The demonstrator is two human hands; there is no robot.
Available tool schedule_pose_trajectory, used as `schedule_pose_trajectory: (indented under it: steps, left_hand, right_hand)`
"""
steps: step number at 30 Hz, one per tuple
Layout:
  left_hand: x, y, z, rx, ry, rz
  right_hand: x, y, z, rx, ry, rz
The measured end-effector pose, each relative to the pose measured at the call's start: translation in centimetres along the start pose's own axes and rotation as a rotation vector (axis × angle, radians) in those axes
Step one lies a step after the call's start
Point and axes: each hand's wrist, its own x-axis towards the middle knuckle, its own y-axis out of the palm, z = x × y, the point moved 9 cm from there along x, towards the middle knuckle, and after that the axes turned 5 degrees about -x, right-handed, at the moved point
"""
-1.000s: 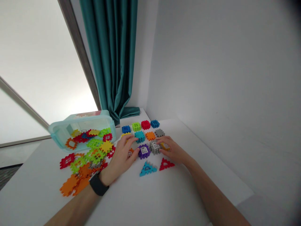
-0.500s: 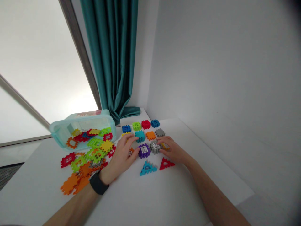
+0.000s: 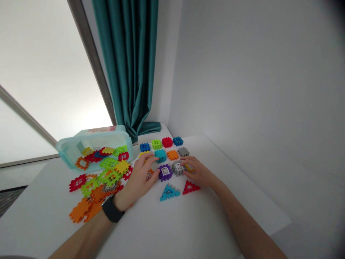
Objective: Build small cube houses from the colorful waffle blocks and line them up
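Note:
My left hand [image 3: 140, 177] rests open on the white table, its fingertips beside a teal waffle block [image 3: 160, 155] and its thumb next to a purple window block [image 3: 165, 172]. My right hand [image 3: 196, 173] curves over a small yellow piece [image 3: 189, 168], touching a grey window block [image 3: 177, 168]. Whether it grips the yellow piece is hidden. Rows of coloured square blocks lie ahead of my hands. A teal triangle piece [image 3: 169, 192] and a red triangle piece [image 3: 191, 188] sit just below them.
A tipped pale-turquoise plastic bin [image 3: 91, 138] holds coloured pieces, and a loose heap of them [image 3: 107, 180] spills left of my left hand. A white wall rises to the right; a teal curtain [image 3: 126, 64] hangs behind the table [image 3: 151, 223].
Both hands stay almost where they were, with my right hand drawn slightly left. The view shifts slightly, and the blocks show no clear movement.

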Motion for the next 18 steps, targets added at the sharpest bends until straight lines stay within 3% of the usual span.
schedule_pose_trajectory:
  steps: [11, 18]
  left_hand:
    - [0.0, 0.2, 0.1, 0.007, -0.001, 0.026]
    - [-0.2, 1.0, -0.1, 0.019, 0.018, 0.098]
  right_hand:
    - [-0.1, -0.2, 0.1, -0.009, -0.016, -0.035]
    - [-0.2, -0.6, 2.0, 0.014, -0.054, -0.068]
